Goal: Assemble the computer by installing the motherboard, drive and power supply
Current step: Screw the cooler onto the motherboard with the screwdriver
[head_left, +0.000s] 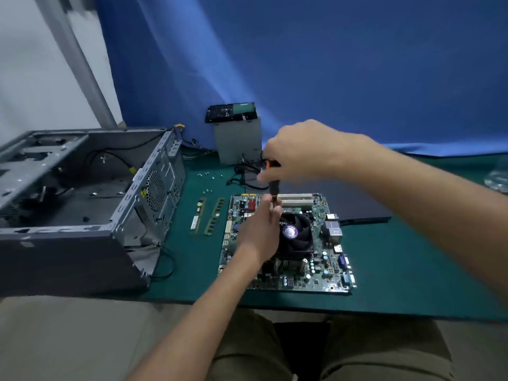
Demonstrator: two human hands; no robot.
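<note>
The green motherboard point(316, 270) lies flat on the green mat point(398, 270), with a black cooler fan point(295, 233) at its middle. My right hand point(305, 149) grips the orange and black handle of a screwdriver point(273, 185) that stands upright over the fan's far left corner. My left hand point(259, 229) pinches the screwdriver's shaft low down, beside the fan. The open grey computer case point(82, 188) lies on its side at the left. The grey power supply point(237, 141) stands at the back with a drive point(231, 112) resting on top.
Two memory sticks point(207, 218) lie between the case and the motherboard. Several small screws point(207, 176) are scattered behind them. Black cables point(247, 174) trail from the power supply. A dark flat panel point(365, 210) lies right of the board, and a clear container point(497, 177) sits at the far right.
</note>
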